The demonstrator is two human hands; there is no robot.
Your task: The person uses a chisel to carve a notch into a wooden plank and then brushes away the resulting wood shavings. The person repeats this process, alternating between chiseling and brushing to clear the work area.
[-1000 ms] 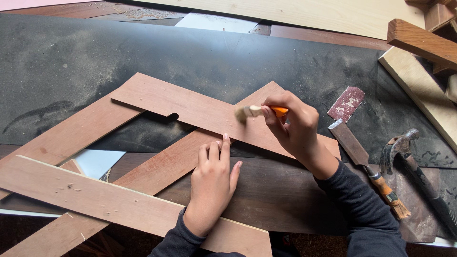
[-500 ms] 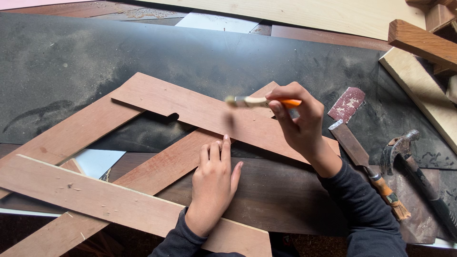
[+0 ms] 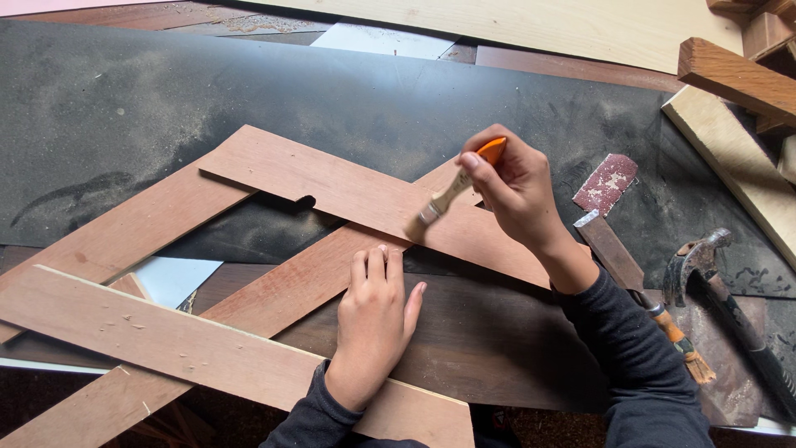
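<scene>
On the dusty black mat [image 3: 124, 108] lie crossed reddish wooden boards [image 3: 332, 187]. The left hand [image 3: 375, 319] presses flat, fingers open, holding nothing. The right hand [image 3: 514, 187] pinches a small brush [image 3: 448, 195], bristles down on the board joint.

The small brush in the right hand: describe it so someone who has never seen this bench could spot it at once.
Start at the black mat covered with crossed reddish wooden strips. Above the point where they cross, the right hand pinches a small brush, bristles angled down to the wood. Its orange handle tip and pale body set it apart from the chisel and hammer lying to the right.
</scene>
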